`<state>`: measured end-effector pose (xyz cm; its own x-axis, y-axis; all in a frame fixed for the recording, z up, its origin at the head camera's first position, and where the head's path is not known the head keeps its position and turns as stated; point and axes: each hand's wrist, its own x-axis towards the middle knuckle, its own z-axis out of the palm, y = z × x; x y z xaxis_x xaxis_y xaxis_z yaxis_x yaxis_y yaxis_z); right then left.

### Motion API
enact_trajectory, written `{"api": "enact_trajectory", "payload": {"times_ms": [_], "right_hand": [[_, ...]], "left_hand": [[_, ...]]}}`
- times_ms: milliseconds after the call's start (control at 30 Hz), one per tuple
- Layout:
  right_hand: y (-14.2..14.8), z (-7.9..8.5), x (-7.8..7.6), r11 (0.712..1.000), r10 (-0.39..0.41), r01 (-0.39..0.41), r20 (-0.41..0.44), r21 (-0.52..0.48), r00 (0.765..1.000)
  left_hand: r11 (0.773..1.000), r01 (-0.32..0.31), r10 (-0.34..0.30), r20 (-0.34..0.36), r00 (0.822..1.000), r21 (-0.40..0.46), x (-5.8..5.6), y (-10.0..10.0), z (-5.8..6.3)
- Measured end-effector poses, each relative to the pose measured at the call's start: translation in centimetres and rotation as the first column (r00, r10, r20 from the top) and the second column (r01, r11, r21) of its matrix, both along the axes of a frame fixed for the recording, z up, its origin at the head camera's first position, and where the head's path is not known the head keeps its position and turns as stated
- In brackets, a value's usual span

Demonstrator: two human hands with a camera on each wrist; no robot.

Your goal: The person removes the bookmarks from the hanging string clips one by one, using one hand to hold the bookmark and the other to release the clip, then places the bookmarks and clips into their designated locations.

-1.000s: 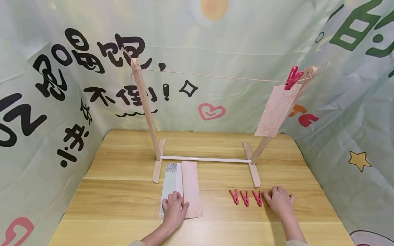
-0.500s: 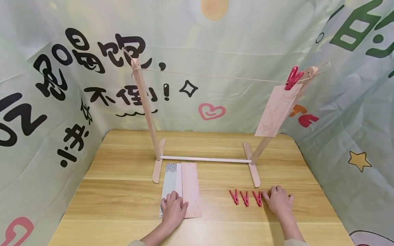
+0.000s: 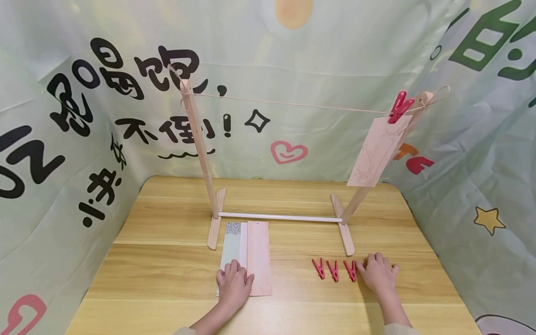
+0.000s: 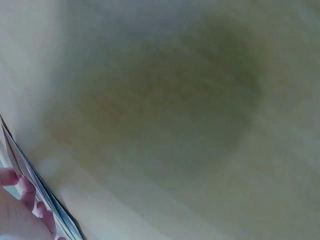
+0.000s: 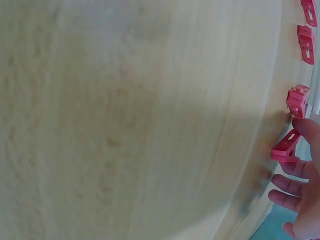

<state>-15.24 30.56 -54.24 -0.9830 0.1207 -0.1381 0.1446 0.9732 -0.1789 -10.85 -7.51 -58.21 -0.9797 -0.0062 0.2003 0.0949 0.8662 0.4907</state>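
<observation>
My left hand (image 3: 235,286) rests on a small stack of paper cards at the left of the table, fingers bent and thumb over the pink card (image 3: 259,256). Beside it show a pale lilac card (image 3: 244,242) and a grey-blue patterned card (image 3: 231,246), partly hidden under the hand. The left wrist view catches the stack's edges (image 4: 60,215) beside the fingers. My right hand (image 3: 380,274) pinches a red clothespin (image 5: 286,146) between thumb and fingers. Left of it, three more red clothespins (image 3: 332,270) lie in a row.
A wooden stand (image 3: 200,153) with a white crossbar (image 3: 280,217) stands behind the cards. A string (image 3: 289,103) runs between its posts. On the right, a red clothespin (image 3: 400,107) holds a pink card (image 3: 378,151) on the string. Printed cloth (image 3: 335,56) surrounds the table (image 3: 289,307).
My left hand has slid slightly left, and the pink card has shifted left with it, closer over the cards below. My right hand has barely moved.
</observation>
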Motion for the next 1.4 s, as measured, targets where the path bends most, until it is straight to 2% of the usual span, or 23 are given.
{"api": "enact_trajectory", "payload": {"times_ms": [700,1400], "right_hand": [[-0.1,-0.5,0.0,1.000,0.003,-0.003,0.001,0.027,1.000],[-0.5,-0.8,0.2,0.998,0.023,-0.022,-0.021,0.052,1.000]], "left_hand": [[0.996,-0.003,0.005,0.024,1.000,-0.090,0.0,0.1,-0.1],[0.979,0.039,-0.022,0.089,0.996,-0.198,-0.3,0.1,0.9]]}}
